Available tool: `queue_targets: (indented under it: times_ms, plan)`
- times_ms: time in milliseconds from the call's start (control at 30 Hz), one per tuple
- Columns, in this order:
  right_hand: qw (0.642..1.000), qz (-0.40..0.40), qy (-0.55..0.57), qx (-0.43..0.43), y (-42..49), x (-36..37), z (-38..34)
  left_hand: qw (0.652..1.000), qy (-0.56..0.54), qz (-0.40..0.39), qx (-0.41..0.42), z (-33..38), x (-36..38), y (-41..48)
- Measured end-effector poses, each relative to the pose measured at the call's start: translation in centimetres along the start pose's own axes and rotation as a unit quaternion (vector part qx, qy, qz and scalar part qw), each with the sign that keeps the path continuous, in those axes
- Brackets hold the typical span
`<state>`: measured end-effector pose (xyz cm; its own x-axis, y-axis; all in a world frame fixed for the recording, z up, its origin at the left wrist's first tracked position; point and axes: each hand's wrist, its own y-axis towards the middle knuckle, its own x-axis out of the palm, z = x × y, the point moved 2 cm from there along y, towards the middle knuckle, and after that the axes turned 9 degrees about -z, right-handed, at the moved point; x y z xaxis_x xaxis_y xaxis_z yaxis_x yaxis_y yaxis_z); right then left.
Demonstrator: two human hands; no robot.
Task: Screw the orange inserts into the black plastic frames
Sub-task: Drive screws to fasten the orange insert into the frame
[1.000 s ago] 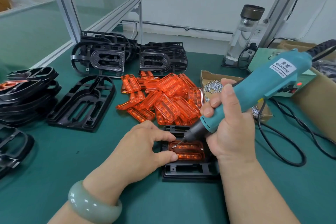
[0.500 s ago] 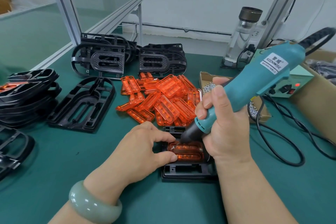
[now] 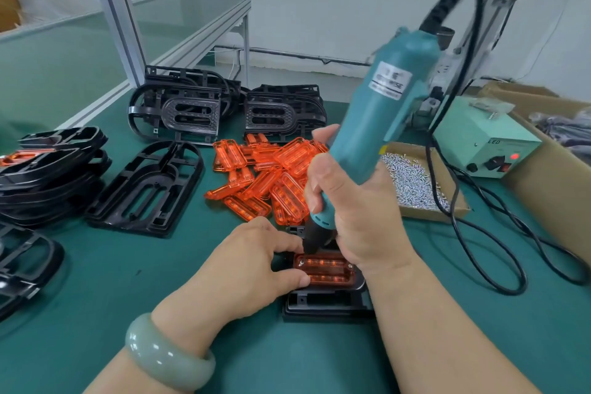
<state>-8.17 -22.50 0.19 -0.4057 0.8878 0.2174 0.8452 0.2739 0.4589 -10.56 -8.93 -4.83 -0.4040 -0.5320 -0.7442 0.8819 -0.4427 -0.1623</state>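
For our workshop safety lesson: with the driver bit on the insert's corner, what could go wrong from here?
The left hand steadies the orange insert, index finger right beside the bit of the electric screwdriver; a slip could jab it. The cable crosses the open box of screws; a tug from the right hand might spill some.

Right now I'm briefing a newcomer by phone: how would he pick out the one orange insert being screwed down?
Find the teal electric screwdriver gripped in the right hand. Its tip points down into a black frame on the green table. The orange insert, held by the left hand, lies seated in that frame, unlike the loose orange pile behind it.
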Motion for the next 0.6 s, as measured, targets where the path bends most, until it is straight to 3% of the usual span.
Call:
queue_targets:
  times_ms: [233, 600]
  plan:
    - [0.994, -0.099, -0.029, 0.024, 0.8, 1.5, 0.4, 1.0, 0.013, 0.005, 0.002, -0.2, 0.1, 0.1]
    - [0.998, -0.065, -0.004, 0.014, 0.5, 0.6, 0.4, 1.0, 0.0, 0.017, 0.001, 0.0, 0.0, 0.4]
